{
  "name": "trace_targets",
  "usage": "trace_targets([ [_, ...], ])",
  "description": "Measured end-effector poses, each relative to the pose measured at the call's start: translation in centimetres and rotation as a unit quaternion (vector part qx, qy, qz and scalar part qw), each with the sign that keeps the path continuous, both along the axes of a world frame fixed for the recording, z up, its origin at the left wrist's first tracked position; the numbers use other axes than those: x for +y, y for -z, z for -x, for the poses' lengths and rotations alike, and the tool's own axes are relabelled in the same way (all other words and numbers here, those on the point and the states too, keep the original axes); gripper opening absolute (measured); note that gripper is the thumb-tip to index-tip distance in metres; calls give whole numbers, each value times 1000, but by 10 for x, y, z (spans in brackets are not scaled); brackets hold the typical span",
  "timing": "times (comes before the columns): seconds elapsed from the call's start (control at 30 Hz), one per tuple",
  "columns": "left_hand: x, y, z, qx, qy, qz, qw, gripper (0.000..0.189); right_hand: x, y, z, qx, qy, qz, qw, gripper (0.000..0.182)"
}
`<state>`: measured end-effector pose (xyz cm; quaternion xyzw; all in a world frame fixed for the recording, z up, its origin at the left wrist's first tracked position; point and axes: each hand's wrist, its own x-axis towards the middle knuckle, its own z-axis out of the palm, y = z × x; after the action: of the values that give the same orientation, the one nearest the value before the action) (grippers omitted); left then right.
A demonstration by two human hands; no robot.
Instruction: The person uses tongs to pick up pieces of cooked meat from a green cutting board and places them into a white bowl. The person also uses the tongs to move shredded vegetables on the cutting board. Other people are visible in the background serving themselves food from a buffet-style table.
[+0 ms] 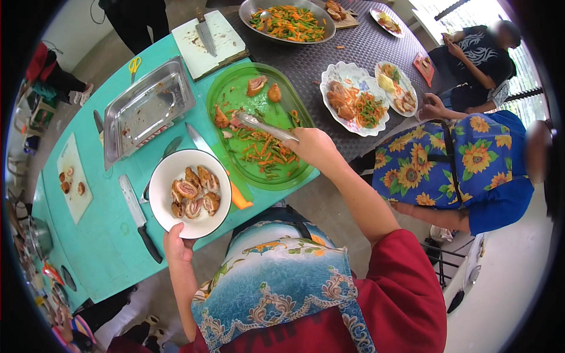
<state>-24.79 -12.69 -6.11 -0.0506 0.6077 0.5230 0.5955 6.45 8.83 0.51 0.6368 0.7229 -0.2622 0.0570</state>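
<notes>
My left hand grips the near rim of a white bowl, its thumb over the edge. Inside the bowl lie several browned, sliced meat rolls with pink filling. My right hand holds metal tongs that reach over a green oval tray. The tong tips are beside a pink-and-brown piece of food at the tray's left; whether they pinch it I cannot tell. Cut carrots and green beans are spread on the tray's near half, and two roll pieces rest at its far end.
Left of the tray are a steel pan, a black-handled knife and a small cutting board. A vegetable-filled metal bowl, a scalloped plate and a white board with a cleaver stand farther back. A person in a sunflower apron is at right.
</notes>
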Motion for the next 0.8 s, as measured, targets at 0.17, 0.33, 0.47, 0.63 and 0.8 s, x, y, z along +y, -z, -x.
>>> trace_targets([
  [0.17, -5, 12, 3, -8, -24, -13, 1000, 48, -19, -7, 10, 9, -35, -11, 999, 36],
  [0.33, -2, 10, 3, -6, -17, -12, 1000, 48, -39, 1, 15, -6, -54, -32, 998, 34],
  [0.47, -4, 15, 5, -6, -20, -12, 1000, 48, -53, 3, 11, -17, -43, -101, 994, 34],
  [0.63, -3, 16, 5, -5, -19, -20, 1000, 49, -48, 5, -7, -56, -7, -135, 989, 37],
  [0.8, -2, 21, 6, -9, -8, -33, 999, 49, -53, 8, -5, -79, -43, -114, 989, 41],
])
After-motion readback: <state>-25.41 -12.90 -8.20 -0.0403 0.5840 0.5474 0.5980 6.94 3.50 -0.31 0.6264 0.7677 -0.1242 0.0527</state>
